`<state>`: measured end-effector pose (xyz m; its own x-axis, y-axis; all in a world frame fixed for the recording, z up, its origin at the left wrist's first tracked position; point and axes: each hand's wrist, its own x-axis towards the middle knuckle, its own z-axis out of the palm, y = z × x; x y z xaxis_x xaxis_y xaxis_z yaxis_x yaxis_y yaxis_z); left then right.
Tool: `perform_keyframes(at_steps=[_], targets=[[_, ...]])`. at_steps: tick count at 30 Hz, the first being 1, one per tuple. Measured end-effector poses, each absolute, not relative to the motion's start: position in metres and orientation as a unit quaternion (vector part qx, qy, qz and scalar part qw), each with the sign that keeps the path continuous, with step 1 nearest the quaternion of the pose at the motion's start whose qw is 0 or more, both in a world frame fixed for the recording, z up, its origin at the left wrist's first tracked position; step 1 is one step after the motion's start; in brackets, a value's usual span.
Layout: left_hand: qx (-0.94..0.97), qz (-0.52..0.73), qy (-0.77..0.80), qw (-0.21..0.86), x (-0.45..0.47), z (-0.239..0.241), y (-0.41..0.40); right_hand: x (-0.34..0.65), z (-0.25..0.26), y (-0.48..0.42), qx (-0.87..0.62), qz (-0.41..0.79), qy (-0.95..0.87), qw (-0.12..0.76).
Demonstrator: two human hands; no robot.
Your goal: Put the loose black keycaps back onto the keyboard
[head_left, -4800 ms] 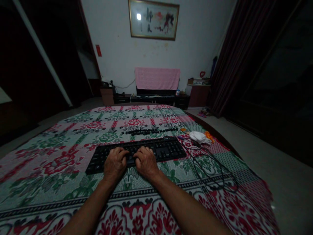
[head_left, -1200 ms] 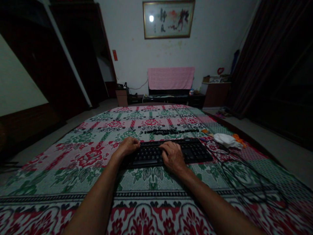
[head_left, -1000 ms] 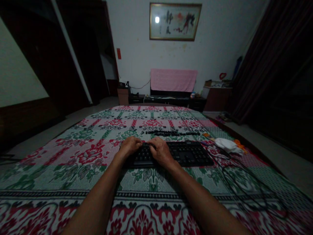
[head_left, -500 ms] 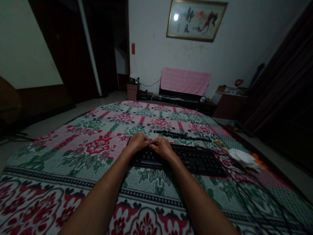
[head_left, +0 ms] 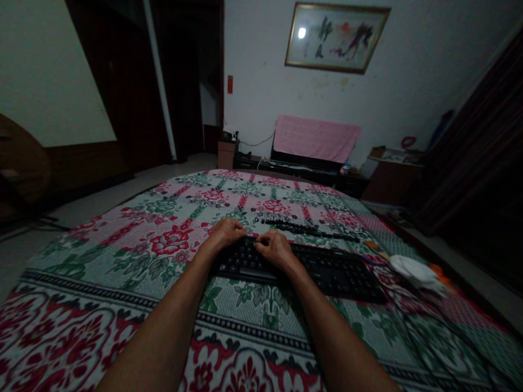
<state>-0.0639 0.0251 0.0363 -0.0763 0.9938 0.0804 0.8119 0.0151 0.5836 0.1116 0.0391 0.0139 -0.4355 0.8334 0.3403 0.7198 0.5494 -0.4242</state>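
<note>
From here, the black keyboard (head_left: 343, 272) lies well in from the far edge of the cloth-covered table (head_left: 241, 321); it looks light and stiff, best lifted by both short ends. The left hand (head_left: 226, 233) bends narrowly over its far left corner, the right hand (head_left: 277, 249) bunches above the keys; whether either pinches anything I can't tell. The small black pieces (head_left: 296, 228) beyond seem slippery, best gripped by their sides.
</note>
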Motion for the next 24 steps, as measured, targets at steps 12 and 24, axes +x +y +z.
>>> perform_keyframes(at_steps=[12,24], targets=[[0.726,0.184,0.639,0.176,-0.051,0.038,0.021,0.112,0.017,0.044,-0.44,0.126,-0.858,0.233],[0.733,0.178,0.633,0.174,-0.051,0.033,0.024,0.114,0.018,0.046,-0.427,0.135,-0.862,0.237]])
